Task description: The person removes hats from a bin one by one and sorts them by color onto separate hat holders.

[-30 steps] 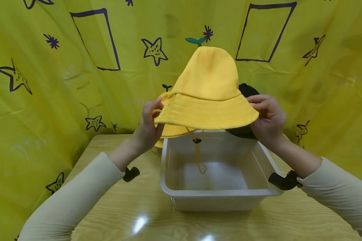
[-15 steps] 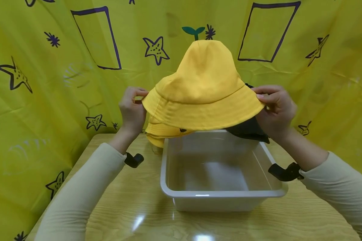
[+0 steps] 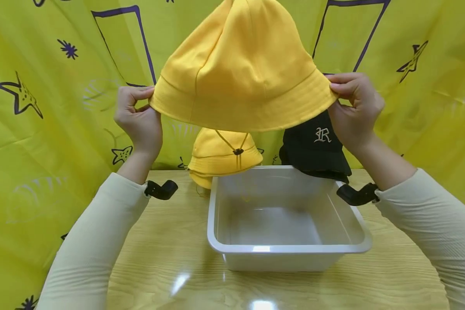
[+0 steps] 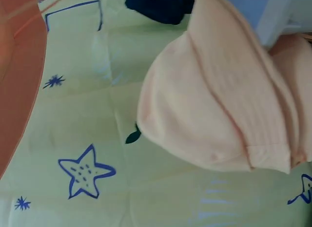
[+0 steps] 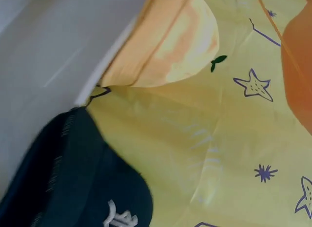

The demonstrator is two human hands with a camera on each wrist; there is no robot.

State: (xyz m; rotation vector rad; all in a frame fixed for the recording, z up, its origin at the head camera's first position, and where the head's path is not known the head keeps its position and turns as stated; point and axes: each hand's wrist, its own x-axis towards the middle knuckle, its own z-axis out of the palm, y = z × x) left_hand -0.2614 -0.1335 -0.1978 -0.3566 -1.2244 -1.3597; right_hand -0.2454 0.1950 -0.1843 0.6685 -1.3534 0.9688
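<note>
A yellow bucket hat [image 3: 244, 82] is held up in the air, brim downward, above the back of a white plastic bin [image 3: 290, 249]. My left hand [image 3: 141, 122] pinches the left edge of its brim between thumb and fingers. At the opposite edge my right hand [image 3: 354, 110] pinches the brim the same way. A thin cord with a dark toggle [image 3: 238, 151] shows below the brim. The top of the crown is cut off by the frame. Part of this hat also appears at the edge of each wrist view, where neither hand is seen.
Behind the bin's left back corner sit stacked yellow bucket hats [image 3: 226, 159]. A black cap [image 3: 317, 148] with a letter R leans at the right back corner. All stand on a wooden table [image 3: 166, 245] before a yellow patterned curtain [image 3: 77, 142].
The hat has risen and come nearer the camera, its brim stretched wider. My left hand has moved left and up, the right hand up. The stacked hats and cap are now less covered.
</note>
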